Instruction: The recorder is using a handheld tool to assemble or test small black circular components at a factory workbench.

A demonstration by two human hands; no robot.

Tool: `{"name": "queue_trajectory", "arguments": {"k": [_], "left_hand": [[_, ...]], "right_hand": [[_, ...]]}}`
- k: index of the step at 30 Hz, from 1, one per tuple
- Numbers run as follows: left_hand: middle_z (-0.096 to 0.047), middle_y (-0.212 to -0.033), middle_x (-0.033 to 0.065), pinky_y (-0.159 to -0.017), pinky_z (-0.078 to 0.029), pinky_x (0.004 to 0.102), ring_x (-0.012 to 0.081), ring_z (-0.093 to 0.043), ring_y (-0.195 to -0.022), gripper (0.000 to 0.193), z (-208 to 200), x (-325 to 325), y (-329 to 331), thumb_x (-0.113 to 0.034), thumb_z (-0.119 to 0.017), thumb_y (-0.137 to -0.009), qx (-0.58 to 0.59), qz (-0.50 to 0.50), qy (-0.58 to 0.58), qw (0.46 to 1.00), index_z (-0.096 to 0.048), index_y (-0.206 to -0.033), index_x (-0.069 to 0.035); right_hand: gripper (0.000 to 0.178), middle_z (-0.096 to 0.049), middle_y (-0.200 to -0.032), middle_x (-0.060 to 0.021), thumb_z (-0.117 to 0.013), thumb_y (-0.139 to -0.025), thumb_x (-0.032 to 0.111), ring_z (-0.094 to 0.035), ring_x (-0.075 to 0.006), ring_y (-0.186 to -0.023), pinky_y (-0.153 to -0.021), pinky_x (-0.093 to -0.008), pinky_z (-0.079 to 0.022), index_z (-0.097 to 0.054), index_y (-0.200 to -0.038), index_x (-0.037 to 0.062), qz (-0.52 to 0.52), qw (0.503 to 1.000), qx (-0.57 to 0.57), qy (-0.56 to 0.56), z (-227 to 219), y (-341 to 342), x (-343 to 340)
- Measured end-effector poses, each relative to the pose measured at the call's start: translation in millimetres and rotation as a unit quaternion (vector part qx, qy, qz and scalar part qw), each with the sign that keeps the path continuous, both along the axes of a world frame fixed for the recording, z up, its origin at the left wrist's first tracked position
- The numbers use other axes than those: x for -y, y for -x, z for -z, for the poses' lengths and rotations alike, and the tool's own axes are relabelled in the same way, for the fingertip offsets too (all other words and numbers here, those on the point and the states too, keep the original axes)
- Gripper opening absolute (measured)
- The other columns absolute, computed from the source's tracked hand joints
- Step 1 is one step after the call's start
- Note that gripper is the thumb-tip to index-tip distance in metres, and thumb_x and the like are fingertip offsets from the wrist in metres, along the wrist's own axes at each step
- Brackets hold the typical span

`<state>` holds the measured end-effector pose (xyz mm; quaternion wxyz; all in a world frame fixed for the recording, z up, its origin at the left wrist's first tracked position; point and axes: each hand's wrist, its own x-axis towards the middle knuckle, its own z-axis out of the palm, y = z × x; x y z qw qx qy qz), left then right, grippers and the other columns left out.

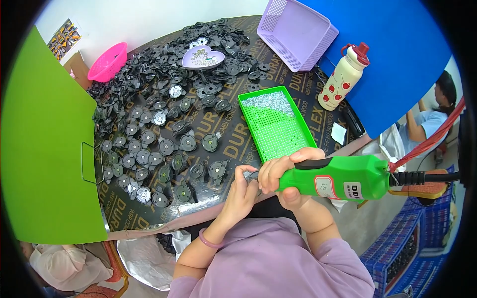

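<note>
My right hand (279, 176) is wrapped around a green electric screwdriver (343, 179), which lies level with its cable end to the right. Close beside it, my left hand (242, 194) has its fingers bent together at the tool's front end. A small dark part (254, 176) shows between the two hands, gripped by the left fingers and mostly hidden. Just beyond my hands lies a green perforated tray (271, 136) with many small silver screws (271, 103) heaped at its far end. Round black plastic assemblies (189, 142), several with metal discs, are spread to the left.
A large pile of black parts (149, 69) covers the table's back left, with a heart-shaped lilac dish (218, 64) on it. Around stand a pink basket (107, 62), a purple basket (303, 35), a cream bottle (343, 77), and green (49, 149) and blue (392, 49) partitions. Another person (427, 126) sits at right.
</note>
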<state>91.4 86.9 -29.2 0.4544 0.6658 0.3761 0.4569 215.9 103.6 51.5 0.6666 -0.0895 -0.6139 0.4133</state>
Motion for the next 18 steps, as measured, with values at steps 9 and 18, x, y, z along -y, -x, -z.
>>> {"name": "queue_trajectory", "arguments": {"k": [9,18], "left_hand": [[-0.049,-0.062,0.0078,-0.047,-0.036,0.0276,0.0128,-0.045,-0.047,0.025,2,-2,4,-0.008,-0.036,-0.088,0.041,0.024,0.080,0.996,-0.033,-0.111,0.002],[-0.047,-0.058,0.0071,-0.047,-0.037,0.0286,0.0141,-0.046,-0.045,0.024,-11,2,3,-0.006,-0.037,-0.088,0.013,0.020,0.112,0.993,-0.033,-0.111,0.002]], "right_hand": [[0.047,-0.048,-0.060,-0.0069,-0.059,-0.086,0.030,-0.048,-0.0191,-0.047,-0.046,-0.0316,-0.043,-0.027,-0.112,0.0089,-0.011,1.000,-0.018,0.021,-1,-1,-2],[0.048,-0.047,-0.059,-0.0058,-0.058,-0.086,0.033,-0.048,-0.0184,-0.046,-0.045,-0.0316,-0.044,-0.027,-0.113,0.0092,0.005,1.000,-0.028,0.009,-5,-4,-1]]}}
